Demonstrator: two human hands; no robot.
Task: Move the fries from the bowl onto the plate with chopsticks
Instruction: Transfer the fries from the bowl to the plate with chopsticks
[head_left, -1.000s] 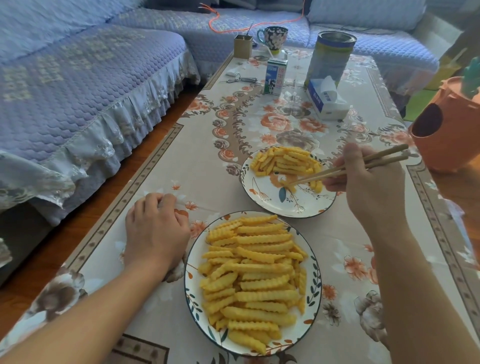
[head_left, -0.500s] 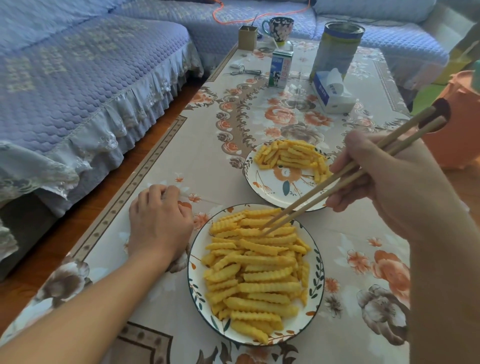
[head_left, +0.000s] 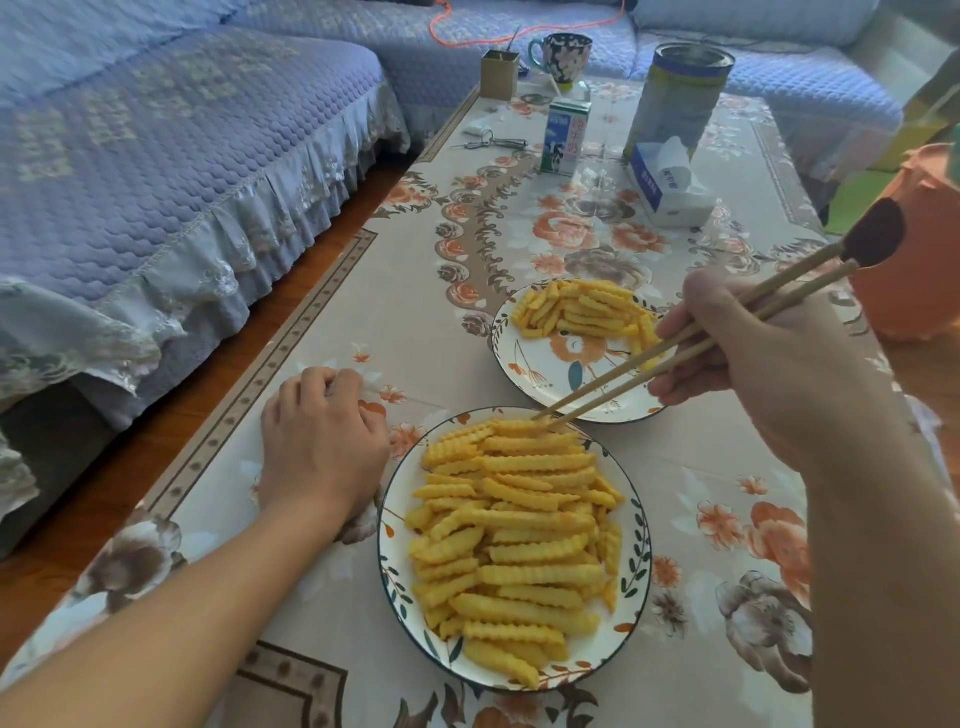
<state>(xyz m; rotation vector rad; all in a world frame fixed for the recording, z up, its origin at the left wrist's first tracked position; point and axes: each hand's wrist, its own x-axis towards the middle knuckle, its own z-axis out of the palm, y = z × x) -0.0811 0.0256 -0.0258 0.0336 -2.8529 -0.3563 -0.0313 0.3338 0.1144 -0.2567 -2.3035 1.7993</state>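
The bowl (head_left: 387, 545) of fries (head_left: 514, 540) sits nearest, the plate (head_left: 550, 371) just behind-right, a carton (head_left: 566, 137) farther back.

Golden-yellow crinkle-cut fries (head_left: 519, 540) fill a white ceramic bowl (head_left: 638, 551) rimmed dark, with green leaf sprigs; the white round plate (head_left: 545, 371) carries orange and teal motifs; beige worktop cloth (head_left: 426, 312) shows orange and grey-brown flowers; lilac quilted sofa cover (head_left: 156, 171)

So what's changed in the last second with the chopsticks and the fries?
The right hand swung the chopsticks back from the plate to the bowl; their tips now touch a fry at its far edge. Left hand stayed resting on the table.
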